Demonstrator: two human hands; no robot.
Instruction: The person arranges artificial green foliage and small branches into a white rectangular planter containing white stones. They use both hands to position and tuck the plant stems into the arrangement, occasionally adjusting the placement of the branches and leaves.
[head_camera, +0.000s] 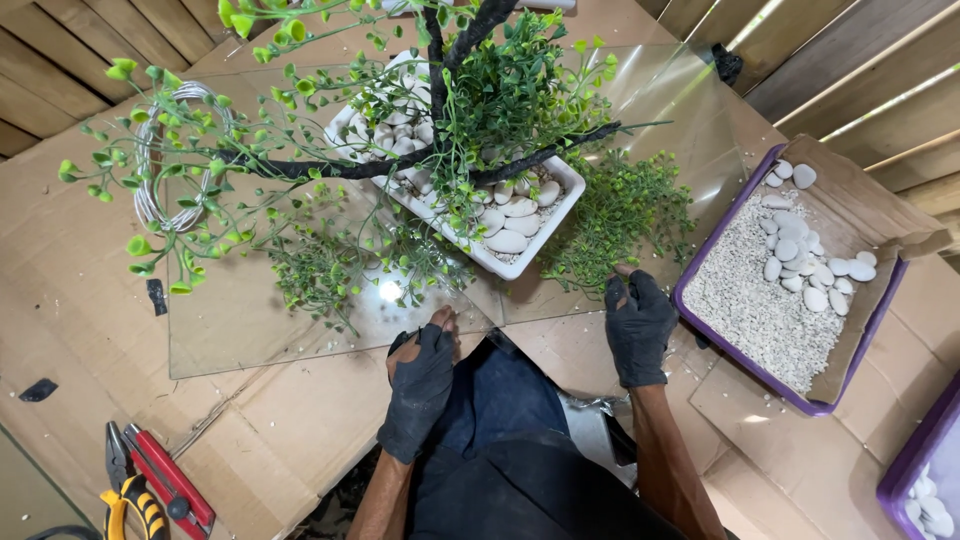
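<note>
Both gloved hands rest flat, holding nothing: left hand (420, 385) on the glass sheet's (250, 320) near edge, right hand (640, 325) at the foliage by the white planter (545, 235), mid-sheet. Steadying the sheet first would seem wise before turning the artificial tree (470, 90).

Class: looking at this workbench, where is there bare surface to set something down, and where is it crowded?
Free: the cardboard between the wire coil and the pliers, and the glass sheet near the left hand. Crowded: around the white planter and the purple tray.
</note>
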